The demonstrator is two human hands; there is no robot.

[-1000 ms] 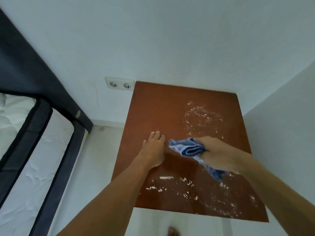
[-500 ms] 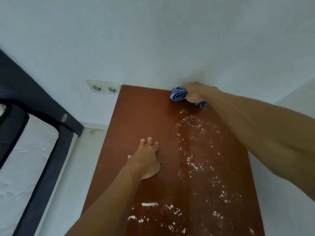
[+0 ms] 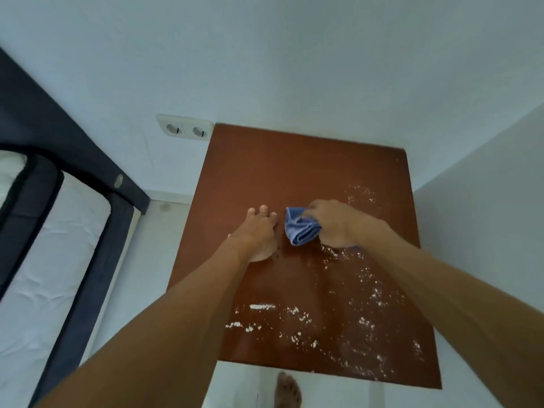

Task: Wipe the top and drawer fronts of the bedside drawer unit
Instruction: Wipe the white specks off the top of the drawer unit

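The reddish-brown top of the bedside drawer unit (image 3: 294, 172) fills the middle of the head view, seen from above. White powdery specks (image 3: 368, 293) cover its right and near parts. My right hand (image 3: 335, 223) grips a bunched blue cloth (image 3: 300, 228) pressed on the middle of the top. My left hand (image 3: 259, 234) lies flat on the top just left of the cloth, fingers spread. The drawer fronts are hidden below the top.
A white wall stands behind and to the right of the unit, with a double socket (image 3: 185, 129) at its back-left corner. A bed with a white mattress (image 3: 50, 275) and dark frame lies to the left across a strip of pale floor. My bare foot (image 3: 287, 391) shows below the front edge.
My right hand has pulled the cloth from the back edge near the wall to the middle of the top. My left hand stays flat on the top.
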